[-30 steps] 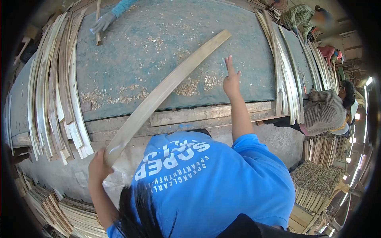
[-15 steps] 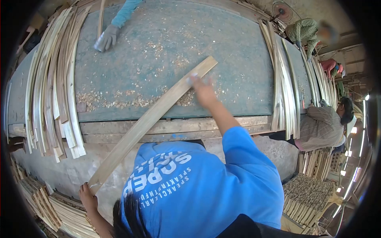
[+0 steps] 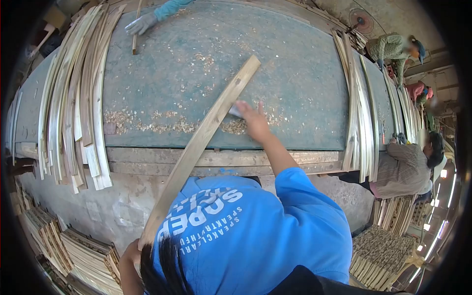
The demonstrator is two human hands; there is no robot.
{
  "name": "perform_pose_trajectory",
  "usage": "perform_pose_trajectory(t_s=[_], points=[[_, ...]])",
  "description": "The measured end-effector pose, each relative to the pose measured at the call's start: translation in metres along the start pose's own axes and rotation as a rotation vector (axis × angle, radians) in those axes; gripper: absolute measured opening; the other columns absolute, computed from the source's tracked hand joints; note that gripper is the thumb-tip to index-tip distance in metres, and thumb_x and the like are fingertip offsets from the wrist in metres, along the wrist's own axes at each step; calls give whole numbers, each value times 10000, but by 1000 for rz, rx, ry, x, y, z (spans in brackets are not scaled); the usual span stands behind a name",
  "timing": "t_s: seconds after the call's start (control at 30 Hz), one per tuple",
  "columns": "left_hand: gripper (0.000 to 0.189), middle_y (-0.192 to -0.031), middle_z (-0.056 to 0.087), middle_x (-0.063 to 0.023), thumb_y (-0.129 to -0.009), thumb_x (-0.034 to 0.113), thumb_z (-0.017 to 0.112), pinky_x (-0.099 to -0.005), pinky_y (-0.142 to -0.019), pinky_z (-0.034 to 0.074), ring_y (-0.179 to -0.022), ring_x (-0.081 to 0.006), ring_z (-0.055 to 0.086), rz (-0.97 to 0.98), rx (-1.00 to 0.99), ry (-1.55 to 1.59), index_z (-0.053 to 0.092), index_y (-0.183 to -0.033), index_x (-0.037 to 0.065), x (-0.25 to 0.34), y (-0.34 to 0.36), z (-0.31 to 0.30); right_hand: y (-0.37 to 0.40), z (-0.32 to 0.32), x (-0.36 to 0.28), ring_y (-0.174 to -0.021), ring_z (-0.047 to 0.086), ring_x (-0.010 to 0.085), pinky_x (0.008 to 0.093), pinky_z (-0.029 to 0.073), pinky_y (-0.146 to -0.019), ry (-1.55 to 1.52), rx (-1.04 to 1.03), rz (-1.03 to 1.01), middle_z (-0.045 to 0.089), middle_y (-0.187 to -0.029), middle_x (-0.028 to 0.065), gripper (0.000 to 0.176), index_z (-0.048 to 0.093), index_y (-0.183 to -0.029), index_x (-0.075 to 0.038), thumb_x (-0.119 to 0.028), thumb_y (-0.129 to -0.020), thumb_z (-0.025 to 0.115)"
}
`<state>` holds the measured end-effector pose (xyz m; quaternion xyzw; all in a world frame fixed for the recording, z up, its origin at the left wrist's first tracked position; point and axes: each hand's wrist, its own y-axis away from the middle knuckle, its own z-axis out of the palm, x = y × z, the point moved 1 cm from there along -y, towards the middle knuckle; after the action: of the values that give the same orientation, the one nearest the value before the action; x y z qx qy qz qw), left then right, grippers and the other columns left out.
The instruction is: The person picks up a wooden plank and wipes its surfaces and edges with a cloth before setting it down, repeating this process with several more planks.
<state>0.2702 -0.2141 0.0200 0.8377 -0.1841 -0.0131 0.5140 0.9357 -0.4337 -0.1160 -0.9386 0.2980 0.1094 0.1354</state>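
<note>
A long, narrow wooden board (image 3: 204, 140) slants from the worktable down to my left side. Its near end is gripped by my left hand (image 3: 132, 253), which is partly hidden behind my hair. The board's far end is over the tabletop. Close to the board's right edge is my right hand (image 3: 256, 123), somewhat blurred, with a small whitish piece (image 3: 236, 109) at its fingers. I cannot tell what that piece is. Wood shavings (image 3: 233, 127) lie on the table below this hand.
The greenish worktable (image 3: 300, 98) has bundled wood strips at the left (image 3: 73, 98) and right (image 3: 363, 118). Across it, a co-worker's gloved hand (image 3: 141, 23) holds a thin strip. Other people work at the right, one in a striped top (image 3: 403, 167). Stacked strips (image 3: 91, 260) stand lower left.
The board has turned steeper and its near end has come closer to my body with my left hand. My right hand has shifted off its face to the right edge. The co-worker's glove moved up.
</note>
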Motion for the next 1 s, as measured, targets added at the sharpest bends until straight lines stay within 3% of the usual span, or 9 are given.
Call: perform_pose_trajectory(t_s=[0.1, 0.3, 0.37, 0.53, 0.67, 0.77, 0.8, 0.9, 1.0], points=[[746, -1069, 690, -238, -623, 184, 832, -512, -873, 519, -1044, -458, 643, -107, 64, -34, 514, -1292, 99, 2, -2, 7, -15, -12, -13, -1450, 432, 241, 605, 102, -1232, -12, -206, -131, 472, -1556, 92, 877, 290, -1597, -170, 124, -799, 503], [764, -1050, 685, -212, -582, 215, 854, -505, -851, 528, -1005, -435, 659, -127, 355, -104, 501, -1246, 76, 31, 19, 10, -67, -23, -8, -1431, 455, 240, 623, 119, -1235, -64, 231, 36, 498, -1535, 73, 864, 320, -1578, -151, 172, -787, 445], [768, -1073, 674, -203, -574, 205, 849, -503, -850, 528, -1012, -430, 655, -80, 427, -113, 497, -1244, 71, 27, 20, 15, -64, -15, -27, -1421, 465, 217, 563, 147, -1251, 125, -265, -396, 504, -1529, 78, 676, 357, -1548, -184, 37, -917, 456], [743, -1132, 613, -176, -536, 145, 783, -498, -866, 514, -1035, -425, 605, -54, 465, -141, 536, -1229, 43, 44, 23, 16, -105, 2, 23, -1418, 468, 235, 551, 152, -1252, 44, -20, -26, 510, -1518, 100, 626, 388, -1528, -153, 44, -935, 427], [716, -1093, 590, -190, -546, 128, 709, -492, -890, 491, -1045, -426, 574, -4, 695, -75, 553, -1235, 10, 43, 23, 20, -94, 18, 3, -1422, 457, 255, 553, 155, -1252, -16, -120, -351, 496, -1527, 108, 685, 416, -1518, -144, 97, -880, 473], [765, -1103, 588, -188, -548, 136, 700, -491, -896, 488, -1029, -428, 570, -5, 722, -88, 548, -1290, 37, 36, 25, 28, -106, 8, 15, -1399, 485, 273, 553, 166, -1250, 69, -255, -386, 511, -1513, 114, 665, 401, -1530, -144, 72, -903, 459], [765, -1103, 588, -188, -548, 136, 700, -491, -896, 488, -1029, -428, 570, -14, 724, -86, 548, -1290, 37, 34, 27, 30, -117, 6, 26, -1347, 536, 302, 555, 186, -1243, -16, -80, -284, 536, -1488, 125, 641, 389, -1538, -137, 50, -927, 435], [844, -1084, 590, -184, -547, 140, 690, -493, -901, 483, -1012, -426, 569, 88, 813, -117, 531, -1373, 86, 31, 27, 33, -121, 21, 30, -1347, 535, 300, 555, 198, -1241, 31, 50, -134, 534, -1488, 127, 629, 371, -1550, -136, 30, -945, 423], [909, -1063, 592, -167, -548, 139, 689, -487, -899, 486, -1011, -415, 572, 49, 816, -77, 507, -1439, 139, 34, 25, 31, -94, 10, -8, -1415, 464, 264, 539, 190, -1251, -46, -188, -327, 501, -1513, 146, 665, 330, -1565, -103, 56, -924, 407]])
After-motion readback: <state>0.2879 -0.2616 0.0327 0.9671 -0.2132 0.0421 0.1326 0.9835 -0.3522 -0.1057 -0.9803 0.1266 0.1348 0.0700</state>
